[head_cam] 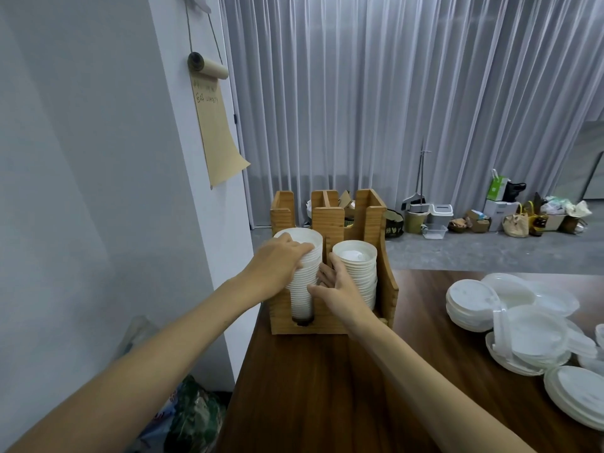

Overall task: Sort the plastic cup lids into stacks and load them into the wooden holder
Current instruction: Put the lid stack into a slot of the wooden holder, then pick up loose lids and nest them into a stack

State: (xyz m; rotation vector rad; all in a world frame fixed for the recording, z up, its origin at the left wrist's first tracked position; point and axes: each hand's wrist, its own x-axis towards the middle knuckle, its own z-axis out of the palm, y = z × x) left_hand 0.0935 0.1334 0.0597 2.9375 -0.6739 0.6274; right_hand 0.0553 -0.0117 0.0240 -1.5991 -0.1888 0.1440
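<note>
We see a wooden holder (330, 317) standing at the far left corner of a dark wooden table (343, 387), with two front slots, each holding a tall stack of white lids. Our left hand (277, 263) lies over the left stack (305, 289), fingers curled around its upper part from about nine o'clock, the fingertips reaching across the top rim; the hand is closed on that stack. Our right hand (336, 289) comes in from five o'clock between the two columns, thumb pressed against the left stack and the fingers spread, pushed into the gap beside the right stack (358, 273); we cannot tell whether those fingers grasp anything. The right stack sits lower than the left one, with its top lid showing a pale centre. At three o'clock of the holder, well apart on the table, lies a loose heap of clear and white lids (529, 328), some in short piles, others overlapping. A grey curtain (392, 93) hangs behind.
</note>
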